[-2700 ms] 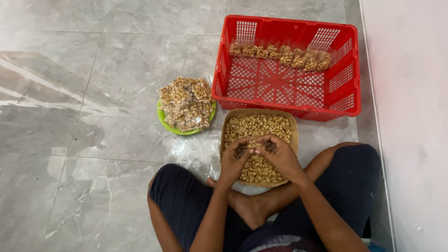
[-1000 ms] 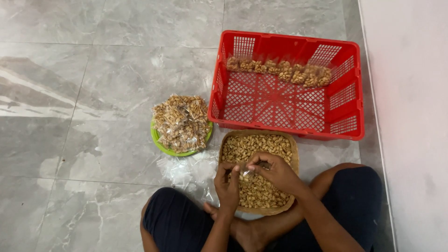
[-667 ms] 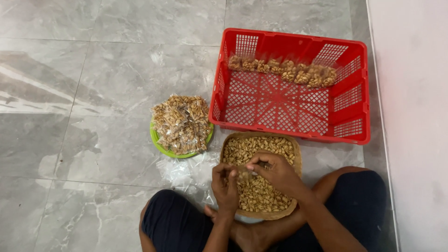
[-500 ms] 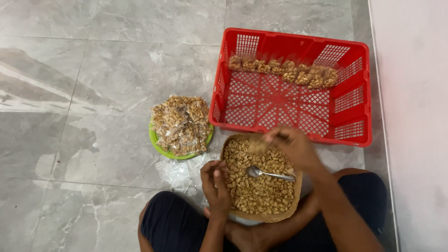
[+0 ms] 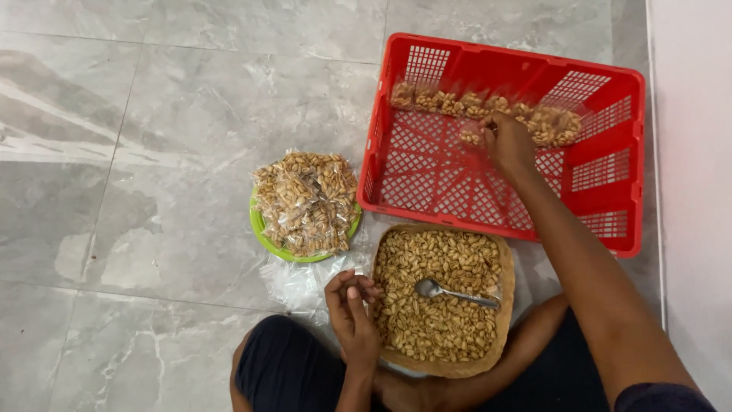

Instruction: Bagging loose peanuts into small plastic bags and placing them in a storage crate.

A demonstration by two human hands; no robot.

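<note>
The right hand (image 5: pixel 506 141) reaches into the far crate (image 5: pixel 619 221), fingers closed on a packet (image 5: pixel 473 138); the left hand (image 5: pixel 352 311) pinches bags (image 5: pixel 301 278) nearby.

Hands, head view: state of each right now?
Left hand: fingers curled at the edge of the nut tray, beside clear bags; hold unclear.
Right hand: in the red basket, at the nut packets; grip unclear.

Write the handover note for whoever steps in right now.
Right hand: reached into the red basket, at the row of small peanut packets along its far wall.
Left hand: at the near-left rim of the woven tray of peanuts, beside the empty clear bags.
Spoon lies on the peanuts.
More filled packets are piled on the green plate.
Left: many loose peanuts in the tray.
</note>
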